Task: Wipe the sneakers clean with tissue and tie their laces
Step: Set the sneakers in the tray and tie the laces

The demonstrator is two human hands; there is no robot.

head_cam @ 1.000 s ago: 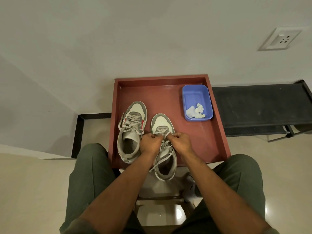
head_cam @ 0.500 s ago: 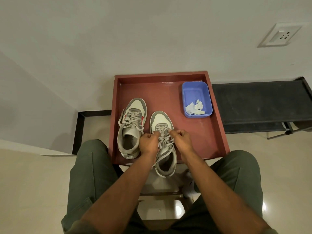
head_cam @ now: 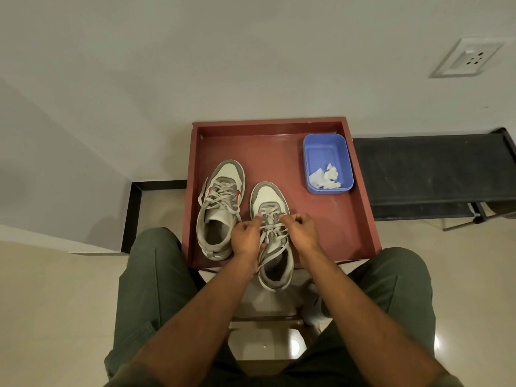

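Hands (head_cam: 275, 233) now apart, sneaker (head_cam: 272, 238) overhanging tray (head_cam: 360, 219).

No legible text, labels or numbers — none readable, anywhere.

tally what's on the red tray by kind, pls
Sneakers: 2, left sneaker and right sneaker, the second overhanging the red tray at its near edge
Blue tubs: 1, blue tub
Tissue wads: 1 clump, used tissue, inside the tub; piece count unclear
Total: 4
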